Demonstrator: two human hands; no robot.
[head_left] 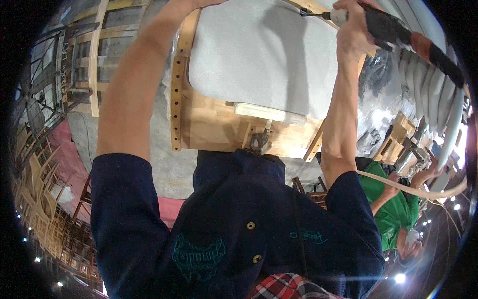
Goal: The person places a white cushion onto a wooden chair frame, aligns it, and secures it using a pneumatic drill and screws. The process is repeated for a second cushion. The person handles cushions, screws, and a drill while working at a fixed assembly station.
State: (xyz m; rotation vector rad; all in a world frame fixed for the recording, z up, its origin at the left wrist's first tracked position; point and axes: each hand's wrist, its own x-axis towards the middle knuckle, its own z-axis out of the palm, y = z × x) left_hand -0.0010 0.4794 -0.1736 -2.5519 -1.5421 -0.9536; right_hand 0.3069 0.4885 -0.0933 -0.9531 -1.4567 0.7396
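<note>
A pale grey panel with rounded corners (pixel 239 60) lies on a wooden board (pixel 206 119). A wooden strip with a row of dark holes (pixel 176 104) runs down the board's left side. My right hand (pixel 354 32) is closed around a dark power drill (pixel 388 30) at the far right corner. The drill's bit points left, over the wooden edge beyond the panel. My left hand (pixel 191 4) is at the far left corner of the board, mostly cut off by the picture's upper edge, so its fingers are hidden. Against the panel's near edge sits a pale bar on a metal clamp (pixel 260 142).
Clear plastic wrapping (pixel 376 94) and several pale tubes (pixel 433 89) are on the right. A co-worker in a green shirt (pixel 398 209) is at the lower right, near a curved tan hose (pixel 423 192). Wooden racks (pixel 94 60) and pink sheeting (pixel 69 154) are on the left.
</note>
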